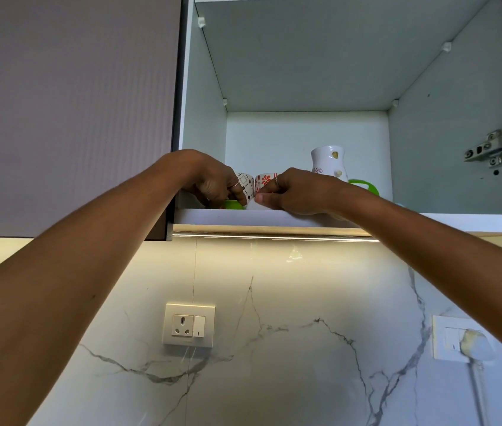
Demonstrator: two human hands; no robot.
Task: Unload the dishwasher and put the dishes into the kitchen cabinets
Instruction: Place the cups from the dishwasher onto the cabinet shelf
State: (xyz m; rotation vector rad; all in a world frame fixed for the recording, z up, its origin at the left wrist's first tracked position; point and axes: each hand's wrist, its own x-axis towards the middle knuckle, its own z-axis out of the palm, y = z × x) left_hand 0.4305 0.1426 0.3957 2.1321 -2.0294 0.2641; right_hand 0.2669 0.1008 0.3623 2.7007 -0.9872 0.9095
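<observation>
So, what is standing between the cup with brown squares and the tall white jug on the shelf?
In the head view, a cup with orange flowers stands between the brown-square cup and the white jug; the right hand covers the rest of that stretch.

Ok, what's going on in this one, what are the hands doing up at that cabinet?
A person is reaching both arms up into an open wall cabinet. The left hand is at a green item on the shelf edge, in front of a patterned cup. The right hand is at a cup with orange flowers; whether either hand is gripping is unclear. A white jug and another green item stand further right on the same shelf.
</observation>
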